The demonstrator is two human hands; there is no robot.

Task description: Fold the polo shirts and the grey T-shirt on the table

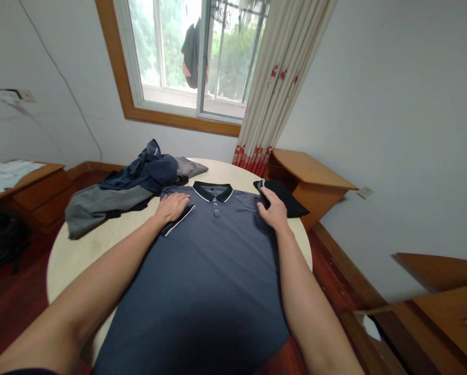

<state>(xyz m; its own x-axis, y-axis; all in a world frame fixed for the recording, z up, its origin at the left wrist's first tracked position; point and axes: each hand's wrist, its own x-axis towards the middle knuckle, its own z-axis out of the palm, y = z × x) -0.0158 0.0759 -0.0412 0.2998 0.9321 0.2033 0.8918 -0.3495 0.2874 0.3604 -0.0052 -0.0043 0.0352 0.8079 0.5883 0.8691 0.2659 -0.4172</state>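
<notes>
A dark grey polo shirt (218,260) lies front up and spread out, its black collar with white edging at the far end and its hem toward me. The sleeve on the left is folded in over the chest, its black, white-edged cuff showing. My left hand (173,207) rests flat on that folded sleeve near the shoulder, fingers stretched out. At the opposite shoulder, my right hand (273,208) has its thumb and fingers around the other sleeve, whose dark cuff shows by the fingertips. Part of that grip is hidden.
The shirt lies on a round pale table (83,260). Crumpled grey and navy clothes (139,172) are heaped at its far left. A folded black garment (286,198) lies at the right edge. Beyond stand a wooden cabinet (315,169), a curtain (276,78) and a window.
</notes>
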